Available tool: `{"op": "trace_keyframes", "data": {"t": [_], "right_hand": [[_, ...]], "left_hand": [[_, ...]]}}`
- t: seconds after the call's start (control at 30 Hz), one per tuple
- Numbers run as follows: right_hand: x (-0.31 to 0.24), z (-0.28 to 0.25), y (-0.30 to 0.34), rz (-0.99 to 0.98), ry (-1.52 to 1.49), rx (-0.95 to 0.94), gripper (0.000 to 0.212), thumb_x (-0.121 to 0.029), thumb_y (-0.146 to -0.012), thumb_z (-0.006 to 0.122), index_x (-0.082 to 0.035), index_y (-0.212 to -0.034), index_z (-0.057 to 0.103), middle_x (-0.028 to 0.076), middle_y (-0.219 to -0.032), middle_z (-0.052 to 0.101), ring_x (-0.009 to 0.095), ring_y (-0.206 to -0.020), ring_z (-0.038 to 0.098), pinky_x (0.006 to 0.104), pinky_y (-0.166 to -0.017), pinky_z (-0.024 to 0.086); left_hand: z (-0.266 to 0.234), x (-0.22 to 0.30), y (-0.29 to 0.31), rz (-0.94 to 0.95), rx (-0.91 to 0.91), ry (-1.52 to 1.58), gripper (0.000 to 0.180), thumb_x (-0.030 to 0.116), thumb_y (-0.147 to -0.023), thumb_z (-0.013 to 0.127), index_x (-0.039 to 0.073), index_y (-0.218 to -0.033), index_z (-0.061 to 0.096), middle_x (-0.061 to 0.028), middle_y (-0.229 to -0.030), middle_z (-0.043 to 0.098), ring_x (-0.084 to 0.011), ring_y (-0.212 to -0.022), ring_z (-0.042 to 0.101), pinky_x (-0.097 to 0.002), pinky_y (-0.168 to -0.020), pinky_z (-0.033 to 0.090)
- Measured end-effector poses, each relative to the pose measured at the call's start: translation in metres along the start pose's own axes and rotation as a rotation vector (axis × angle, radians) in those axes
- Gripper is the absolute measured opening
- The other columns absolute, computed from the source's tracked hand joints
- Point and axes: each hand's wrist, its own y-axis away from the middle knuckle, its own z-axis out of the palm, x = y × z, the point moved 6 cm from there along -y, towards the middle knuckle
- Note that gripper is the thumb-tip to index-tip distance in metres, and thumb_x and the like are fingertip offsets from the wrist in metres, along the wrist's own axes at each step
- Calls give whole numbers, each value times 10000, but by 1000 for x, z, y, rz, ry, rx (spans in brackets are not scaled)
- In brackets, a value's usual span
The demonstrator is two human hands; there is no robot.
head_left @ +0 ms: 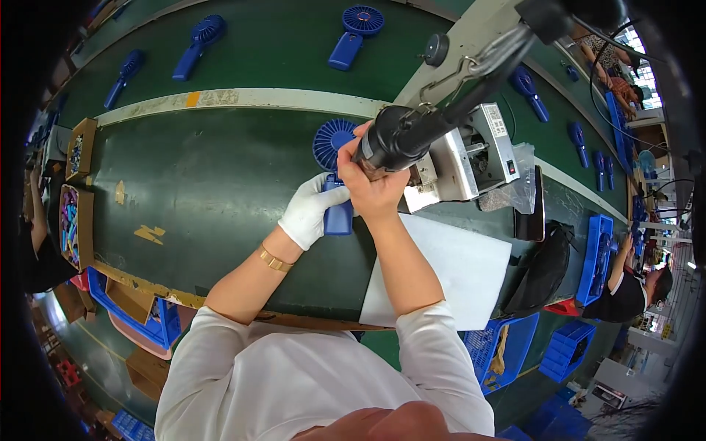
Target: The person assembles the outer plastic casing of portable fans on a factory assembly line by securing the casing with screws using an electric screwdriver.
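Note:
My left hand (pixel 305 213), in a white glove, is closed around the handle of a blue handheld fan (pixel 338 220). The fan lies on the green bench, its round slatted head pointing away from me. My right hand (pixel 376 189) is bare and wrapped round a black electric screwdriver (pixel 393 140), which hangs from a hook and cable above. The screwdriver is over the fan's upper handle, beside my left thumb. Its tip is hidden by my right hand, so whether it touches the fan cannot be told.
A metal screw feeder (pixel 478 158) stands right of my hands, with a clear plastic bag (pixel 521 176) beside it. White foam sheet (pixel 460 268) lies nearer me. Blue fans (pixel 346 51) rest on the belt beyond. Cardboard boxes (pixel 85 228) sit left; a co-worker (pixel 634 283) is right.

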Motion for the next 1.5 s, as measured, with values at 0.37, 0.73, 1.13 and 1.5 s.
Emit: {"op": "trace_keyframes", "data": {"t": [0.37, 0.73, 1.13, 1.5], "right_hand": [[-59, -51, -22, -202, 52, 247, 377, -125, -812, 496, 30, -1142, 396, 122, -623, 531, 151, -494, 464, 271, -482, 425], [-27, -11, -16, 42, -207, 96, 721, -565, -770, 625, -42, -1192, 364, 62, -601, 451, 130, -492, 400, 278, -472, 353], [0, 0, -5, 56, -383, 103, 678, -450, -706, 747, -7, -1095, 413, 83, -623, 525, 151, -499, 491, 263, -474, 423], [-5, 0, -1, 106, -237, 108, 752, -576, -704, 681, -95, -1191, 371, 70, -610, 493, 142, -498, 448, 285, -477, 394]], "left_hand": [[15, -8, 14, -125, -43, -119, 403, 39, -781, 639, 27, -1116, 417, -138, -925, 604, -208, -716, 637, -319, -641, 548], [18, -14, 11, -99, 20, -313, 370, 45, -726, 668, 20, -1021, 447, -72, -805, 571, -162, -659, 605, -293, -600, 505], [17, -9, 13, -15, 77, -513, 330, 127, -702, 668, -4, -954, 498, -70, -765, 601, -141, -640, 603, -274, -610, 495], [16, -10, 13, 31, 76, -314, 354, 71, -714, 650, -14, -1008, 474, -85, -779, 598, -156, -637, 613, -283, -612, 507]]}}
